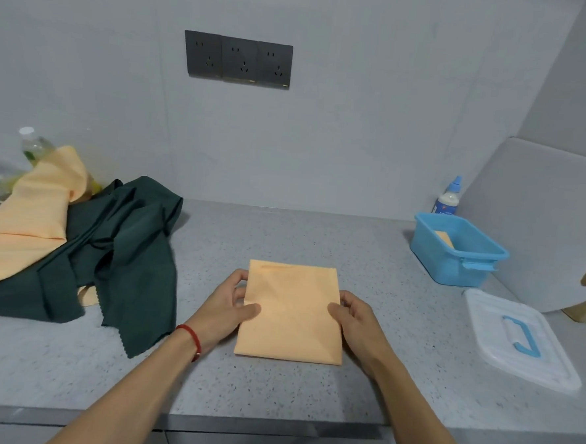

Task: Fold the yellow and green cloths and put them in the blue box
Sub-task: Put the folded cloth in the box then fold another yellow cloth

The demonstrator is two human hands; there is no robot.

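Both hands hold a folded yellow cloth (291,312) flat on the grey tabletop (308,391). Far left lies an unfolded yellow cloth (28,216) over a rumpled green cloth (122,245). Left hand (226,308) pinches the folded cloth's left edge; right hand (354,320) grips its right edge, fingers curled. Rightward sits the blue box (458,250), a folded yellow piece inside; its clear lid (521,342) lies nearer.

Matt cloth (291,312), speckled stone-like counter (318,237), plastic box (453,262).

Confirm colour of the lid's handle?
Blue handle on a clear lid; head view.
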